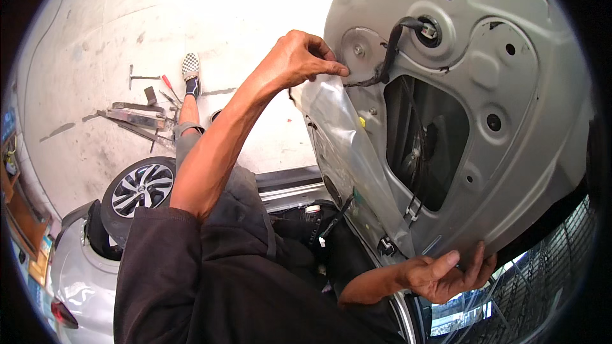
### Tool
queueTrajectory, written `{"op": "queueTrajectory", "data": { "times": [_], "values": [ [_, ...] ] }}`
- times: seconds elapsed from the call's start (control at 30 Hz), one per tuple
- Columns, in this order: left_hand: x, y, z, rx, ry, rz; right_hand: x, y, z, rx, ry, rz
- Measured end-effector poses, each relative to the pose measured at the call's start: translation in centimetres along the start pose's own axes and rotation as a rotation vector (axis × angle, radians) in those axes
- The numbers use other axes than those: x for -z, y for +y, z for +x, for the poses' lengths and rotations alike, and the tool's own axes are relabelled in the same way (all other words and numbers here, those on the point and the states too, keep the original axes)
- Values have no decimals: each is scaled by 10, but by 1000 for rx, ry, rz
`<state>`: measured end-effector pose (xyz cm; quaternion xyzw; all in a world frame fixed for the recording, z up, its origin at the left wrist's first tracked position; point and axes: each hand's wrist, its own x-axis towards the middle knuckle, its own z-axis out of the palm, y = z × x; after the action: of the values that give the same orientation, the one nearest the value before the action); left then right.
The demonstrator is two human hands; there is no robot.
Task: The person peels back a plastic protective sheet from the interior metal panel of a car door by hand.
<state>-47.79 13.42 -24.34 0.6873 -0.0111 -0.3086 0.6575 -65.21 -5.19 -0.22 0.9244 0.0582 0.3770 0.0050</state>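
My left hand [312,62] is closed, thumb and fingers pinching the upper end of a translucent plastic sheet [347,130]. The sheet hangs in folds along the near side of a bare silver car door [497,172]. By the door's lower edge is my right hand [443,274], its fingers apart and nothing seen in them; whether they touch the metal I cannot tell. A black wiring harness [392,51] comes out of a round hole in the door, close to my left hand. Beyond the sheet lies a large opening [440,146] with cables inside.
A loose wheel [141,192] lies at the left beside a silver car body part [83,280]. Tools and a jack [137,118] sit on the pale floor near my checkered shoe [190,65]. A connector on a cable [323,240] hangs below the sheet.
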Motion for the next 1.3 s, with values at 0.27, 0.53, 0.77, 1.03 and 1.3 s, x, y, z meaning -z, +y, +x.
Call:
{"op": "queueTrajectory", "data": {
  "times": [0.27, 0.53, 0.77, 1.03, 1.3],
  "values": [
    [-16, -21, -2, -170, 133, 40, -1, 3, 1, 41, 20, -48],
    [-63, -29, -14, 13, 411, -259, -2, 2, 2, 27, 12, -54],
    [-79, -83, -27, 53, 455, -579, -1, 2, 2, 36, -6, -41],
    [-91, -144, -60, 171, 284, -904, -1, 5, 3, 71, -11, -35],
    [-130, -184, -105, 470, 196, -1141, -2, 0, 6, 30, -22, -93]
  ]
}}
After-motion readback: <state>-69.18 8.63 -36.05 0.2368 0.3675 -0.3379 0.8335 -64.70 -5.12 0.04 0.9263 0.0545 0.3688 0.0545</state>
